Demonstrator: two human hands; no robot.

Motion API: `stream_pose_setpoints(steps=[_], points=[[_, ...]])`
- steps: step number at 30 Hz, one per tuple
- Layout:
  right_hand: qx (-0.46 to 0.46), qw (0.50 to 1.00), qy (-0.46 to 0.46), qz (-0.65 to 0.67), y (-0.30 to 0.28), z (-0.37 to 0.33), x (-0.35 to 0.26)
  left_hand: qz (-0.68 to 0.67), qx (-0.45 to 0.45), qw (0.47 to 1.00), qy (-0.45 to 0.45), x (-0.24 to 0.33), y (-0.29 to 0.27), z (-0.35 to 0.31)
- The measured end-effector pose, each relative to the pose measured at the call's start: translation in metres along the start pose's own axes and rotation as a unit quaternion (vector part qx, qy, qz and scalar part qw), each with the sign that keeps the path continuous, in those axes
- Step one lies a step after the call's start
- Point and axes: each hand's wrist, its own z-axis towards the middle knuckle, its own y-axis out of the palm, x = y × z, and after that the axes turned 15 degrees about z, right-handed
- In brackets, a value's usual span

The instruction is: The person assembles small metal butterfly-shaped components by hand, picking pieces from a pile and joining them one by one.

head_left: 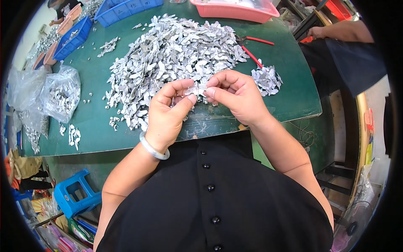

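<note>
and here we are, both hands up over the near edge of the green surface (260, 110), meeting in the middle! the left hand (164, 119), bangle (153, 148) round its wrist, has thumb and curled fingers pinched on one end of a small silvery piece (196, 89); the right hand (241, 98) has its fingers closed on the other end, so the piece sits between the two sets of fingertips. just beyond, a huge pile of silvery leaf-shaped pieces (176, 50) spreads away. to the right, red-handled pliers (253, 57) lie splayed, their lower handle reaching a smaller heap (267, 80). over on the left, clear plastic bags (63, 94) bulge with more, and a pink basket (235, 11) stands at the far edge!
</note>
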Motion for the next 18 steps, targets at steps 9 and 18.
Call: stream_pose_setpoints(steps=[9, 18], points=[[-0.052, 0.998, -0.02, -0.025, 0.0, -0.002, 0.009, -0.178, -0.078, 0.975, -0.104, -0.002, -0.006, 0.0], [-0.04, 0.873, -0.109, -0.473, -0.025, 0.049, 0.002, -0.413, -0.08, 0.889, -0.181, -0.012, -0.024, 0.006]])
